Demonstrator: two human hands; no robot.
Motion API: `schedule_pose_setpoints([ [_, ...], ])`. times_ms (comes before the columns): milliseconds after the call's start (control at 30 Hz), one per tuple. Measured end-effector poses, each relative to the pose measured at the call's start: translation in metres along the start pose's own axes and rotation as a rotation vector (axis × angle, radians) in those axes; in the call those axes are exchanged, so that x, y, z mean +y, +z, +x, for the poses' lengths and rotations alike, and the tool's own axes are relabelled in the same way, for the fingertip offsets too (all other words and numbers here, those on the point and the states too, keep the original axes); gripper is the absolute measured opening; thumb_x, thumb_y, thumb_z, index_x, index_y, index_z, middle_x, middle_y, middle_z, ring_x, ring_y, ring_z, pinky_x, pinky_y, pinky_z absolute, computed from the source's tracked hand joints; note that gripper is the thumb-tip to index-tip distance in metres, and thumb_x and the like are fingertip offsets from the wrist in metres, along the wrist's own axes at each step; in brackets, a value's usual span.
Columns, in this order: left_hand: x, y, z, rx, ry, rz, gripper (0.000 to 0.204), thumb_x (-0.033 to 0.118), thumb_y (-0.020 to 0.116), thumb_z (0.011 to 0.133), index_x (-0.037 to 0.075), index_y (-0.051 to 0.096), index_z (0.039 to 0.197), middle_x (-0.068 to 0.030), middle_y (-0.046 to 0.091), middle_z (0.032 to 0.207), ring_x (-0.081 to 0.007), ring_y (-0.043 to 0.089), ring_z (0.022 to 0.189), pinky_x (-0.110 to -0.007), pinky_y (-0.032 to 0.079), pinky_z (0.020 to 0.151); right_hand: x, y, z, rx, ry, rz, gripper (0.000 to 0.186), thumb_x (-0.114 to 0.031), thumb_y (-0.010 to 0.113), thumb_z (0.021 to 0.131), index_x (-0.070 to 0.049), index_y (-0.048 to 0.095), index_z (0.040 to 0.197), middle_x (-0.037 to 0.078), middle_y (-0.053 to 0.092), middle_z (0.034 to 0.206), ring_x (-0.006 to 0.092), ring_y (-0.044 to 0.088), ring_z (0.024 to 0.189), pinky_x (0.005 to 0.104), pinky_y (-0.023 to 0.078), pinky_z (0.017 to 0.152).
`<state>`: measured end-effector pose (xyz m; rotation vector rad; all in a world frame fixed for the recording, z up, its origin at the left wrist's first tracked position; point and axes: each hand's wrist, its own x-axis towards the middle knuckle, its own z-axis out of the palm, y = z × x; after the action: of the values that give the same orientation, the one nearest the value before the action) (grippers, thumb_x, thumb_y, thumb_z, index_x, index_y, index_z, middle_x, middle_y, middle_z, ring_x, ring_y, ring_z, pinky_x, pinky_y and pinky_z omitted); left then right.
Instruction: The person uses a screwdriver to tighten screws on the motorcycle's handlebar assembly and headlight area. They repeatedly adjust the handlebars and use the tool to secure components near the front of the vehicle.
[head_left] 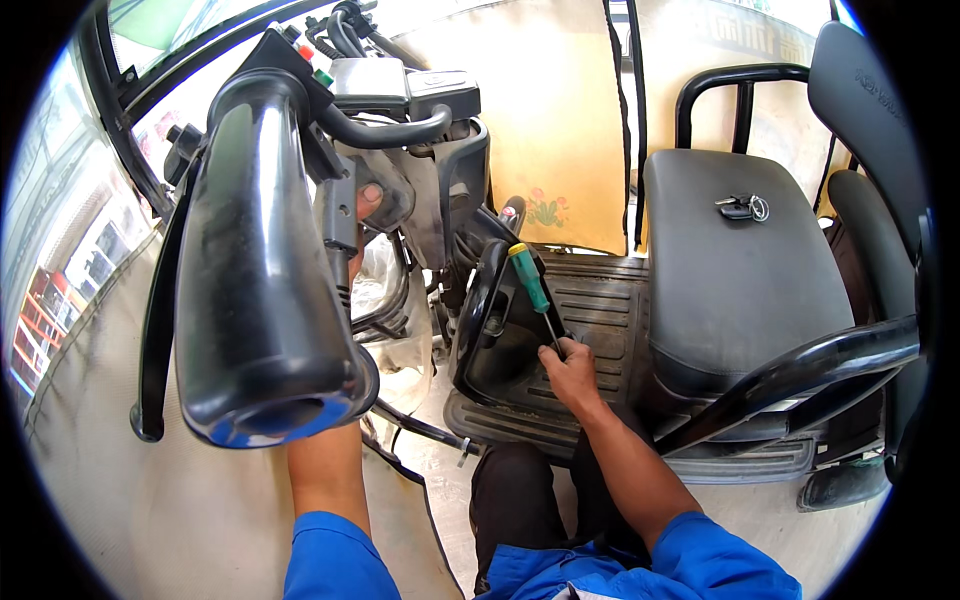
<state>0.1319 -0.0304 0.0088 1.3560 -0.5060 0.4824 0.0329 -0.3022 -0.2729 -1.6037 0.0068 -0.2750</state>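
My right hand (pixel 572 375) is closed around the metal shaft of a screwdriver (pixel 528 277), above the footboard. Its green handle with a yellow end points up and away from me. My left forearm passes behind the large black handlebar grip (pixel 265 270). Only the thumb of my left hand (pixel 369 197) shows beyond the grip, by the grey front panel (pixel 385 190) under the handlebar. The other fingers, and whatever they touch, are hidden. A brake lever (pixel 160 310) hangs along the left side of the grip.
A grey padded seat (pixel 745 270) with a bunch of keys (pixel 742 207) on it stands at the right, beside a black armrest bar (pixel 800 375). The ribbed footboard (pixel 600 300) lies in the middle. Behind it hangs a yellowish curtain (pixel 530 110). Cables run below the handlebar.
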Motion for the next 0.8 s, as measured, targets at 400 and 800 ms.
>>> schedule_pose_setpoints([
  [400, 0.004, 0.004, -0.007, 0.005, -0.029, -0.033, 0.043, 0.01, 0.076, 0.082, 0.004, 0.06, 0.122, -0.0066, 0.067, 0.111, -0.0181, 0.065, 0.103, -0.036, 0.051, 0.097, 0.0, 0.001, 0.0, 0.013, -0.014, -0.029, 0.033, -0.022, 0.069, 0.088, 0.003, 0.058, 0.07, 0.009, 0.049, 0.054, 0.0146, 0.046, 0.053, 0.0405, 0.039, 0.052],
  [800, 0.006, 0.008, -0.013, -0.002, -0.044, -0.058, 0.045, 0.01, 0.076, 0.083, 0.004, 0.059, 0.124, -0.0062, 0.067, 0.112, -0.0177, 0.065, 0.104, -0.036, 0.051, 0.098, 0.002, 0.001, 0.0, 0.005, -0.036, -0.037, 0.034, -0.024, 0.069, 0.089, 0.002, 0.057, 0.071, 0.009, 0.048, 0.055, 0.0147, 0.046, 0.054, 0.0421, 0.037, 0.052],
])
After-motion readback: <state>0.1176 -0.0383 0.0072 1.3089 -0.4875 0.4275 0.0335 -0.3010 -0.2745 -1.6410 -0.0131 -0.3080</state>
